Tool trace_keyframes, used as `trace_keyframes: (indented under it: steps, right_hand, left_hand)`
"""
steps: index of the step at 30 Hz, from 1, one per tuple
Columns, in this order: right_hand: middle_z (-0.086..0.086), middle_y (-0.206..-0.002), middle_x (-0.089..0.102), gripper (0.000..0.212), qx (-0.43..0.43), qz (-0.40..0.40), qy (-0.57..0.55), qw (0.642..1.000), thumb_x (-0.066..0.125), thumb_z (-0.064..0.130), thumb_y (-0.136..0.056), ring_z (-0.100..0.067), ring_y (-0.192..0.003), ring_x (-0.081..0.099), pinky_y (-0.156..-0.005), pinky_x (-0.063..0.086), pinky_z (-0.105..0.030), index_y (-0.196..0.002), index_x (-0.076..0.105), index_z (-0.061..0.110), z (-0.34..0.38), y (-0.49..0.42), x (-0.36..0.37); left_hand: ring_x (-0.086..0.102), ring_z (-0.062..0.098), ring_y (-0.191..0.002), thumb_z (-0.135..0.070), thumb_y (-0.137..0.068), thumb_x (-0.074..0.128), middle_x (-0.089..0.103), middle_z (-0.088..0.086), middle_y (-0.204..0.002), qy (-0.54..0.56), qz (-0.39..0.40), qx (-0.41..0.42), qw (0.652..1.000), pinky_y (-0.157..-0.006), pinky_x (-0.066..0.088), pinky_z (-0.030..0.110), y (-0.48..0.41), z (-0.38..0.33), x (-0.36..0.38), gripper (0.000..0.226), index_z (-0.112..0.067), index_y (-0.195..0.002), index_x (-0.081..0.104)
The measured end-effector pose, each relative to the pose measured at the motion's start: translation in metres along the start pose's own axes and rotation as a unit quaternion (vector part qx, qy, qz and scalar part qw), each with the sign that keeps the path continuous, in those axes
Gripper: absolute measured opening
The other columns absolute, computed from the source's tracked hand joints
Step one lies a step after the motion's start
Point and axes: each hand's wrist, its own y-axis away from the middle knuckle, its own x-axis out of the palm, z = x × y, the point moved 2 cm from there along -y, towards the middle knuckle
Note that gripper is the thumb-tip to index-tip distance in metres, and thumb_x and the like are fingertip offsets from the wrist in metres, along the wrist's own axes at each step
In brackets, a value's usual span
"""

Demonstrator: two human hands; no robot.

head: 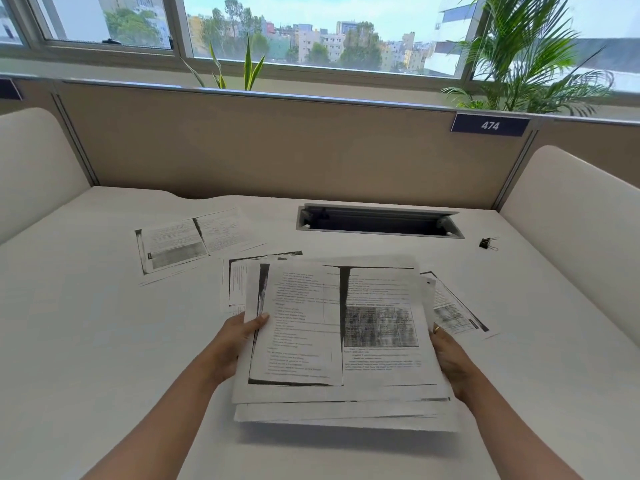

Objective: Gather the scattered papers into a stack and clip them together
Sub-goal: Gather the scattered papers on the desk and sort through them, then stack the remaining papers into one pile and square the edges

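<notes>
Centrally, over the white desk [86, 323]: stack of papers [343, 341], printed, with photocopy-dark bands. Edges uneven, lower sheets jutting out toward the near side, near edge raised with a shadow cast beneath.

Gripped at its left edge by the left hand [235, 344], thumb laid on the top sheet, fingers hidden underneath. Gripped at its right edge by the right hand [450, 362], fingers curled behind the sheets, ring [437, 329] on one finger.

Flat on the desk, ungathered:
- loose sheet [194, 240] at far left, askew, well apart from the stack
- second sheet [235, 282], partly hidden behind the stack's far-left corner
- third sheet [457, 310], poking out past the stack's right edge, just beyond the right hand

Black binder clip [488, 243] toward the far right of the desk — untouched, well apart from the papers, just beside the right end of the cable slot [377, 221].

Behind the desk: beige partition [277, 143] with a blue plate [490, 125] marked 474. Above that, green plants [526, 57] and a window [311, 32] onto city buildings.
</notes>
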Motion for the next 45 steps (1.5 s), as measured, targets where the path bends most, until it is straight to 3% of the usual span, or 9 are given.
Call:
trace_keyframes:
  steps: [5, 10, 15, 18, 27, 31, 34, 38, 45]
  right_hand:
    - [-0.007, -0.095, 0.067, 0.04, 0.029, -0.013, -0.014, 0.999, 0.048, 0.053, -0.086, -0.027, -0.088, 0.064, -0.074, 0.054, -0.041, -0.105, 0.058, 0.02, 0.01, 0.002, 0.008]
    - [-0.005, -0.076, 0.07, 0.079, -0.083, 0.009, 0.037, 0.996, 0.09, 0.051, -0.028, -0.019, -0.069, 0.067, -0.062, 0.057, -0.031, -0.09, 0.067, 0.008, 0.017, -0.005, 0.015]
    - [0.001, -0.07, 0.073, 0.011, -0.174, 0.001, -0.028, 0.984, 0.081, 0.015, -0.059, -0.019, -0.068, 0.067, -0.061, 0.058, -0.029, -0.068, 0.075, 0.014, 0.038, -0.009, 0.019]
    - [0.003, -0.08, 0.075, 0.029, -0.208, 0.011, -0.022, 0.978, 0.06, -0.007, -0.076, -0.016, -0.075, 0.069, -0.067, 0.059, -0.032, -0.073, 0.076, 0.017, 0.048, -0.01, 0.022]
    - [0.004, -0.083, 0.075, 0.032, -0.202, 0.031, 0.058, 0.977, 0.079, 0.007, -0.054, -0.016, -0.082, 0.067, -0.069, 0.058, -0.03, -0.08, 0.076, 0.027, 0.038, -0.008, 0.02]
    - [0.005, -0.082, 0.075, 0.057, -0.209, 0.025, 0.064, 0.976, 0.09, 0.048, -0.028, -0.013, -0.08, 0.069, -0.072, 0.059, -0.03, -0.079, 0.076, 0.029, 0.038, -0.009, 0.022]
    - [0.005, -0.083, 0.075, 0.042, -0.221, 0.028, 0.074, 0.972, 0.09, 0.034, -0.04, -0.018, -0.082, 0.067, -0.07, 0.059, -0.033, -0.08, 0.075, 0.03, 0.044, -0.009, 0.023]
    - [0.003, -0.085, 0.075, 0.033, -0.211, 0.05, 0.066, 0.974, 0.084, 0.016, -0.051, -0.022, -0.084, 0.067, -0.065, 0.057, -0.027, -0.081, 0.076, 0.026, 0.052, -0.007, 0.02]
    - [0.003, -0.088, 0.075, 0.066, -0.212, 0.055, 0.079, 0.973, 0.091, 0.046, -0.026, -0.013, -0.085, 0.068, -0.074, 0.058, -0.028, -0.086, 0.073, 0.026, 0.046, -0.008, 0.027]
  left_hand:
    - [0.069, 0.032, -0.089, -0.014, -0.09, 0.054, 0.07, 0.017, -0.106, 0.016, 0.006, 0.03, 0.999, -0.073, 0.059, 0.044, 0.001, -0.003, -0.003, 0.02, -0.009, -0.108, 0.063]
    - [0.072, 0.024, -0.084, -0.014, -0.088, 0.055, 0.074, 0.008, -0.098, 0.038, 0.01, 0.079, 0.996, -0.074, 0.059, 0.04, 0.003, -0.014, -0.001, 0.022, -0.011, -0.108, 0.063]
    - [0.072, 0.019, -0.085, -0.046, -0.039, 0.088, 0.075, 0.0, -0.092, 0.053, 0.058, 0.165, 0.983, -0.066, 0.059, 0.031, 0.008, -0.04, 0.005, 0.061, -0.022, -0.092, 0.072]
    - [0.071, 0.015, -0.083, -0.052, -0.033, 0.087, 0.075, -0.004, -0.09, 0.057, 0.075, 0.205, 0.974, -0.065, 0.058, 0.028, 0.008, -0.049, 0.007, 0.058, -0.028, -0.084, 0.076]
    - [0.069, 0.007, -0.091, -0.048, -0.02, 0.09, 0.075, -0.011, -0.092, -0.051, 0.056, 0.21, 0.975, -0.073, 0.054, 0.015, 0.002, -0.033, 0.006, 0.082, -0.026, -0.095, 0.067]
    - [0.067, 0.012, -0.093, -0.033, -0.05, 0.087, 0.074, -0.007, -0.093, -0.042, 0.042, 0.231, 0.971, -0.081, 0.056, 0.026, 0.001, -0.035, 0.011, 0.046, -0.029, -0.092, 0.068]
    - [0.065, 0.016, -0.095, -0.007, -0.071, 0.074, 0.071, -0.007, -0.094, -0.039, 0.03, 0.239, 0.97, -0.089, 0.052, 0.037, 0.002, -0.041, 0.012, 0.03, -0.026, -0.092, 0.067]
    - [0.069, 0.006, -0.086, -0.051, -0.027, 0.089, 0.075, -0.01, -0.088, -0.052, 0.056, 0.249, 0.965, -0.07, 0.055, 0.018, 0.003, -0.044, 0.007, 0.058, -0.032, -0.08, 0.076]
    - [0.068, 0.003, -0.087, -0.045, -0.023, 0.091, 0.074, -0.012, -0.09, -0.064, 0.094, 0.234, 0.966, -0.068, 0.054, 0.015, 0.004, -0.04, 0.013, 0.074, -0.029, -0.092, 0.068]
